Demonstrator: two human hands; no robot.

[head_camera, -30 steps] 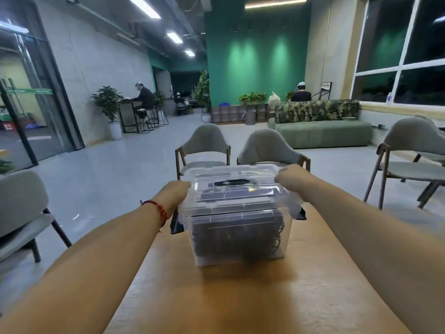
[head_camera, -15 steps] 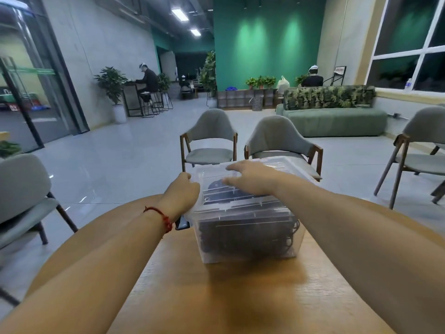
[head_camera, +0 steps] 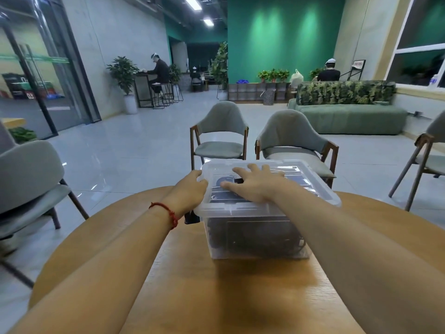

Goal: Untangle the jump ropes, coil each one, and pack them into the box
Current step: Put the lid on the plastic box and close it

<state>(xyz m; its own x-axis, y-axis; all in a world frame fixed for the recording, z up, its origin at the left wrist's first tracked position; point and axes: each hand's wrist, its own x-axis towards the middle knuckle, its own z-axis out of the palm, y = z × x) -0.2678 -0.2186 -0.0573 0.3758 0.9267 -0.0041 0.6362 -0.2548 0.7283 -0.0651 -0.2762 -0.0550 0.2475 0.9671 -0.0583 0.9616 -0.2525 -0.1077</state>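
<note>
At our left hand [head_camera: 190,192], fingers curl round the rim of the lid [head_camera: 320,189]; a black clip [head_camera: 192,217] sticks out just under that hand. Our right hand [head_camera: 252,187] lies flat on top, fingers spread wide. Under both hands sits the box [head_camera: 260,255], clear smooth plastic, with dark jump ropes [head_camera: 260,233] packed inside. We think we are shutting it. Next, push down and snap the clip.

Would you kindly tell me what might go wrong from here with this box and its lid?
The black latch by the left hand sticks out, seemingly unfastened, so the lid may lift later. The dark jump ropes fill the box; a loop might get caught under the rim while the right hand presses flat on top.
</note>
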